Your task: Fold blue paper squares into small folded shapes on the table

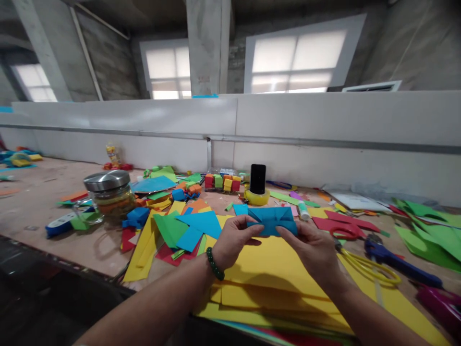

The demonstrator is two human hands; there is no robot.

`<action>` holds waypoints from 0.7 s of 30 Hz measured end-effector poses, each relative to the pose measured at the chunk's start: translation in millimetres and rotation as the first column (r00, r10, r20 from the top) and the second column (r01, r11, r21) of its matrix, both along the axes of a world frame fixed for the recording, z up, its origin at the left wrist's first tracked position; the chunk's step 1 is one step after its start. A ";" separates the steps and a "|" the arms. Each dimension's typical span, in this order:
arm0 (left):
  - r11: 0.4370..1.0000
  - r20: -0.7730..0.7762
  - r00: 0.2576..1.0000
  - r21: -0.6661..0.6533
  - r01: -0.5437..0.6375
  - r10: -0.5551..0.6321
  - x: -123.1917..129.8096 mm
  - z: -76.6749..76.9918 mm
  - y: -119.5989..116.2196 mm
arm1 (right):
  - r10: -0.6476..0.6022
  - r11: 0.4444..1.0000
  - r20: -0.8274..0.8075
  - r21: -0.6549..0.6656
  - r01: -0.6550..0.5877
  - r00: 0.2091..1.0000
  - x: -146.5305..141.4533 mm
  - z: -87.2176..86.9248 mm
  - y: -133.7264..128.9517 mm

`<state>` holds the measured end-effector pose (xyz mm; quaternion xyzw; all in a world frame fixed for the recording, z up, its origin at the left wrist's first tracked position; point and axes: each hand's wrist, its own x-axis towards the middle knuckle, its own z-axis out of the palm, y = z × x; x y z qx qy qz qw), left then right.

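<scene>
Between both hands is a piece of folded blue paper [272, 216], creased lengthwise with slanted folds at its ends. My left hand [239, 238], with a dark green bead bracelet [215, 264] on its wrist, pinches the paper's left end between thumb and fingers. At the other end, my right hand [315, 245] grips it with the thumb on the near face. The fingers behind the paper are partly hidden. Below the hands lies a stack of yellow paper [273, 264] at the table's near edge.
To the left stand a lidded glass jar [111, 199] and blue paper cubes [137, 217] among coloured scraps. A phone [258, 179] leans upright in a yellow tape roll [257, 196]. Yellow-handled scissors [374, 269], a blue-handled tool [403, 262] and green sheets [428, 240] lie right.
</scene>
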<state>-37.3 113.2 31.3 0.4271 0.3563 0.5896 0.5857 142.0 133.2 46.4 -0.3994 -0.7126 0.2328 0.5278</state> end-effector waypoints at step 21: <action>0.973 -0.117 0.989 0.220 -0.065 0.093 -1.4 -2.9 0.9 | 0.165 0.940 -0.368 -0.224 -0.259 0.915 -5.1 -2.7 3.2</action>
